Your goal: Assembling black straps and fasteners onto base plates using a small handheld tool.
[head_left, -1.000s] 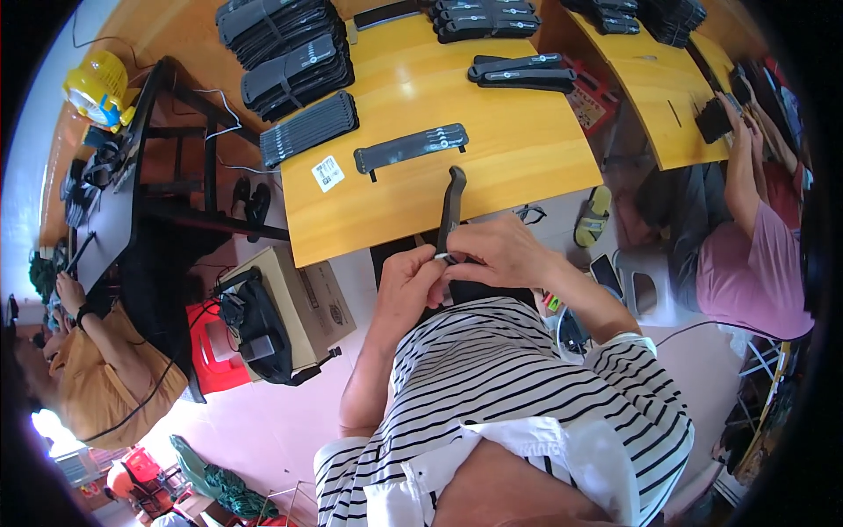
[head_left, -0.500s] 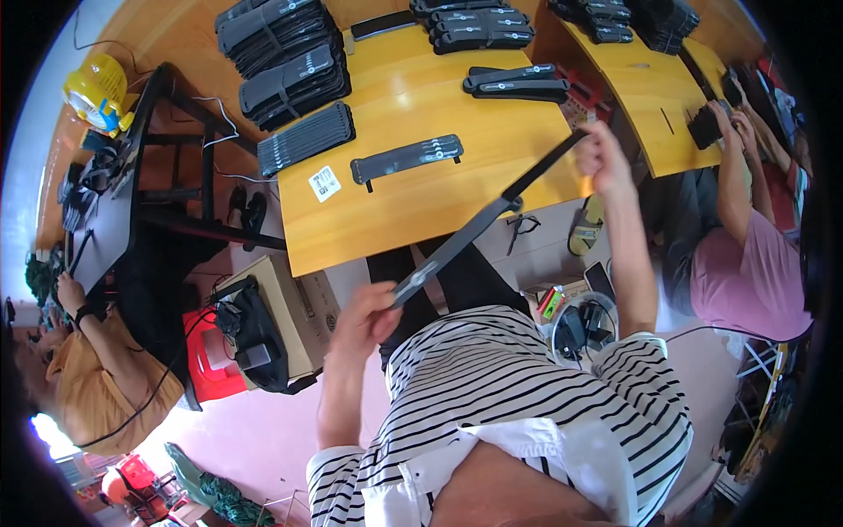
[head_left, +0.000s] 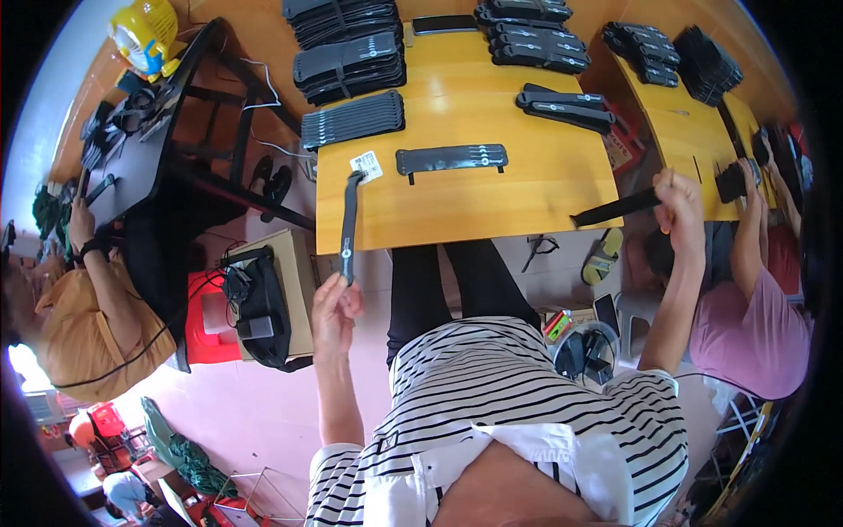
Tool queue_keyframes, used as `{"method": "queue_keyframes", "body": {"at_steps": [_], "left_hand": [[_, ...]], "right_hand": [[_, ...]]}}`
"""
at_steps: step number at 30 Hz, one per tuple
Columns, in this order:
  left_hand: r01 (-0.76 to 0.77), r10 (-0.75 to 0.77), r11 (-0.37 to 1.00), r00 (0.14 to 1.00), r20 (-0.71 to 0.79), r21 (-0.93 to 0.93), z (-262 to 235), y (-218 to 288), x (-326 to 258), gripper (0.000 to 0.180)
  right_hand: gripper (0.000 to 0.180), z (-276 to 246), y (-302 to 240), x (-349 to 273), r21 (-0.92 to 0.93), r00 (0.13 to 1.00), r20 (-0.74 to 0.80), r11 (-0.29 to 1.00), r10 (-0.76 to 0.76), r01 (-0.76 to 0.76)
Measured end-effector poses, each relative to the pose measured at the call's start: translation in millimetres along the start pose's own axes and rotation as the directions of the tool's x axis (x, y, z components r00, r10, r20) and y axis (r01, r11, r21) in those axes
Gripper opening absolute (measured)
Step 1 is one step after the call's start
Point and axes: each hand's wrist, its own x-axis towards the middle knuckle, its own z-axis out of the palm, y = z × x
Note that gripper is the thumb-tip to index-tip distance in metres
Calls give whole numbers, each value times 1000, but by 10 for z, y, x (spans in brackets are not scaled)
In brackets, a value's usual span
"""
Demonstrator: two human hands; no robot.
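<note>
My left hand (head_left: 334,314) is closed on one end of a dark grey strap (head_left: 348,233) with white markings. The strap stands up from the fingers, its far end over the table's left side near a white printed label (head_left: 367,165). Off to the right, my right hand (head_left: 680,211) grips a separate plain black strip (head_left: 618,210), which points left over the table's near right corner. Beyond both hands, a wide dark band (head_left: 452,158) with two small black tabs lies flat on the yellow table (head_left: 492,206).
Stacks of dark bands (head_left: 349,66) line the table's back left, with a fanned row (head_left: 353,119) in front. More bundles (head_left: 537,46) and a loose pair (head_left: 566,107) lie at the right. People work at both sides. A cardboard box (head_left: 294,299) stands on the floor.
The strap and black strip, earlier joined in one line between my hands, are now apart. My left hand has moved left, my right hand right and lower. The view has shifted.
</note>
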Motion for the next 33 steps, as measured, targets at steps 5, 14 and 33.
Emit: {"method": "queue_keyframes", "body": {"at_steps": [5, 14, 33], "left_hand": [[-42, 24, 993, 987, -160, -107, 121, -456, 347, 21], [264, -278, 959, 948, -157, -104, 72, -672, 681, 45], [448, -221, 788, 846, 485, -421, 1248, -274, 362, 54]], "right_hand": [[10, 460, -166, -154, -649, 910, 244, 641, -334, 409], [14, 527, -43, -111, -580, 887, 118, 694, -446, 426], [26, 1143, 267, -266, -221, 714, 609, 790, -346, 572]]}}
